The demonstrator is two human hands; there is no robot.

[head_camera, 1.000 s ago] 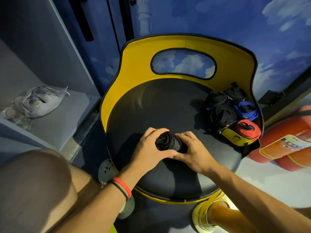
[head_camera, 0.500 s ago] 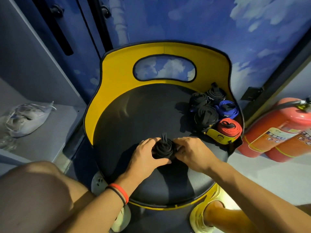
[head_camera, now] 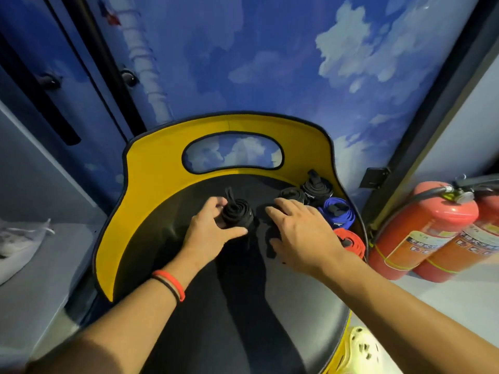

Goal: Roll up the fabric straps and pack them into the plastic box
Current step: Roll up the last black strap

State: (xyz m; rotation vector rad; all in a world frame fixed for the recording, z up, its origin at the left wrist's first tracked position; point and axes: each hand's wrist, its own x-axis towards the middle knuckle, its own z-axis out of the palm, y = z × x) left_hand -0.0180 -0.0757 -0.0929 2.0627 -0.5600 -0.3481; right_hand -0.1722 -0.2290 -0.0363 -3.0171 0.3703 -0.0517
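We saw the left fingers (head_camera: pixel 216 203) and thumb curled round a black roll (head_camera: pixel 237 215), a loose strap end poking up from its middle; the left hand (head_camera: pixel 208 234) held it upright, on or just above the seat (head_camera: pixel 310 319) (we could not tell which). The right fingers (head_camera: pixel 283 207) lay straight and a little spread, gripping nothing. The right hand (head_camera: pixel 302 234) was palm-down just beside the roll, with something dark under its thumb that we could not make out. Past its fingertips two more black rolls (head_camera: pixel 293 194) sat against the yellow backrest (head_camera: pixel 151 171), with a blue roll (head_camera: pixel 337 213) beside them and a red roll (head_camera: pixel 351 242) nearer us, all at the seat's right edge. Red and black wristbands (head_camera: pixel 170 284) circled the left wrist. Further out stood two red extinguishers (head_camera: pixel 421 233) on the right, and on the left a grey shelf (head_camera: pixel 40 279) bearing a white bag (head_camera: pixel 16 247).
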